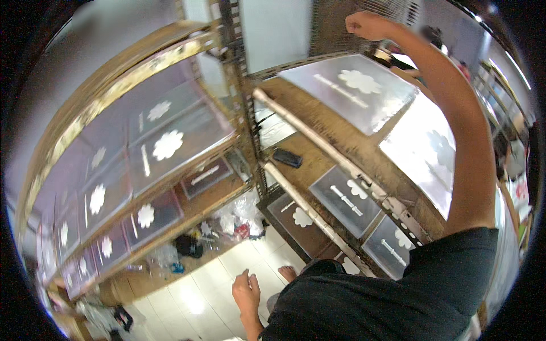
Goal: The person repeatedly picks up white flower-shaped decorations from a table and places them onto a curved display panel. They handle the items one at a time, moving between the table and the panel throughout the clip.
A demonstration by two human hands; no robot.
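Note:
My right arm reaches up and across the upper right, and my right hand (pixel 367 26) is closed like a fist before a brown slatted grille (pixel 335 34); whatever it might hold is hidden. Below it, on the upper wooden shelf, lie a shiny translucent sheet (pixel 318 94) with a white flower shape and a white bar, and a bright, glare-washed sheet (pixel 418 148). Low over the tiled floor hangs my left hand (pixel 246 291), its fingers loosely bent and nothing seen in them. It touches nothing that I can see.
Metal-framed shelves (pixel 238 85) stand left and ahead, carrying several similar sheets (pixel 182 139). A dark phone-like object (pixel 287 158) rests on a lower board. Plastic bags (pixel 242 216) lie beneath. White pipes (pixel 307 133) edge the right-hand shelves. Other people appear at the far right.

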